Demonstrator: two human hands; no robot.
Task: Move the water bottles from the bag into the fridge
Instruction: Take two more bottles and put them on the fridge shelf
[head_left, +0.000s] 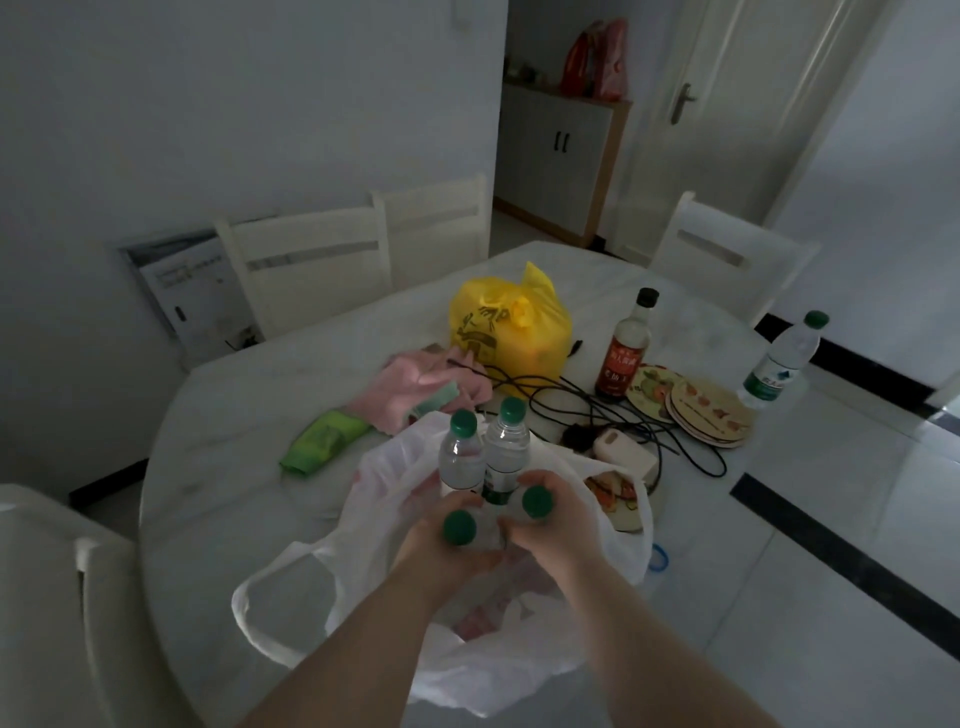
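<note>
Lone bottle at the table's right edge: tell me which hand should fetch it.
Right. The lone bottle stands at the table's right edge, on the right hand's side; the left hand would have to cross over. Both grip bottles now, so free it first.

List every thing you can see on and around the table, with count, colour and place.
table: one, pale marble, centre
white bag: one, translucent, table's near side
held water bottles: four, clear, green caps, above the white bag
spare water bottle: one, clear, green cap, table's right edge
yellow bag: one, yellow, far side
sauce bottle: one, dark, red label, right of yellow bag
cables: several, black, mid-table
cloth: one, pink, left of the cables
round mats: a stack, patterned, right side
chairs: four, white, around the table
left hand: one, grips held water bottles
right hand: one, grips held water bottles
</note>
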